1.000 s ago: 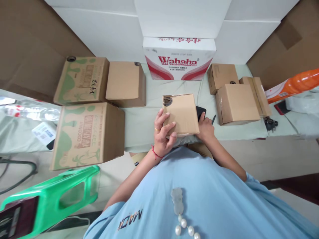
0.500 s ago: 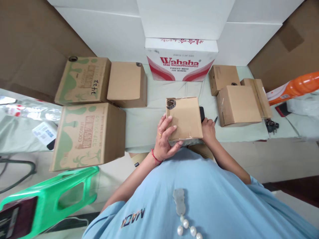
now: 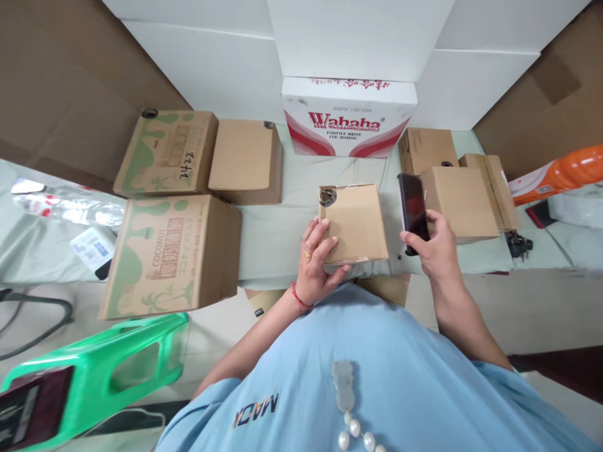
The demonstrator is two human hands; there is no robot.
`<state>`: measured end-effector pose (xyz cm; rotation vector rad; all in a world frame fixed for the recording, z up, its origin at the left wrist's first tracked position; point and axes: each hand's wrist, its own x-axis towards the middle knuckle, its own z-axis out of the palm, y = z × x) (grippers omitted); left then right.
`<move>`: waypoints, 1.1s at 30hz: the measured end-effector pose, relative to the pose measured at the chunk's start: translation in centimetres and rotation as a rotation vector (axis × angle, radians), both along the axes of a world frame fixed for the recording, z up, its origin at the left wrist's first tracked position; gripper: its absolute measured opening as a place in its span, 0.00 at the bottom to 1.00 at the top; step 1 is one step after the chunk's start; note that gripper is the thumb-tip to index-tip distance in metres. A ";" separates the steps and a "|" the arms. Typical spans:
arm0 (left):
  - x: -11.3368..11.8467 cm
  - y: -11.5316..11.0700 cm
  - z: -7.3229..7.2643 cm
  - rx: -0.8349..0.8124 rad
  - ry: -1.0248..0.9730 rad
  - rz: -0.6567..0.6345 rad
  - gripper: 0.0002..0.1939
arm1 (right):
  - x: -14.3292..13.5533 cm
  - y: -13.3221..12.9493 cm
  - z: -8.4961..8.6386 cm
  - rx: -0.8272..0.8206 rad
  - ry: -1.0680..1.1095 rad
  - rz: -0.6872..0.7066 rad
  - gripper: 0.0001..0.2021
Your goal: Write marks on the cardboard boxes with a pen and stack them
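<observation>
A small brown carton (image 3: 355, 220) with a dark torn spot at its top left corner stands on the cloth-covered table in front of my body. My left hand (image 3: 318, 260) rests against its left side and top, fingers spread. To the right of the carton, my right hand (image 3: 436, 245) holds a black phone (image 3: 414, 210) upright, with the thumb on the near side and fingers behind it. The phone is apart from the carton.
Coconut cartons (image 3: 164, 254) and a plain carton (image 3: 247, 160) stand left. A white Wahaha box (image 3: 349, 119) is at the back. Brown cartons (image 3: 464, 201), keys (image 3: 519, 245) and an orange bottle (image 3: 565, 176) are right. A green stool (image 3: 98, 376) stands lower left.
The phone has come out from beside the carton, moving right and up in my right hand. My left hand has stayed on the carton. The view has shifted slightly.
</observation>
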<state>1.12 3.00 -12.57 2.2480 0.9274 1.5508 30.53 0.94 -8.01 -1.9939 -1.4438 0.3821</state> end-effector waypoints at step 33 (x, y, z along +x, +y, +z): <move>1.5 -0.7 0.1 -0.006 -0.076 0.072 0.21 | -13.2 -1.4 7.3 0.275 -0.054 0.311 0.44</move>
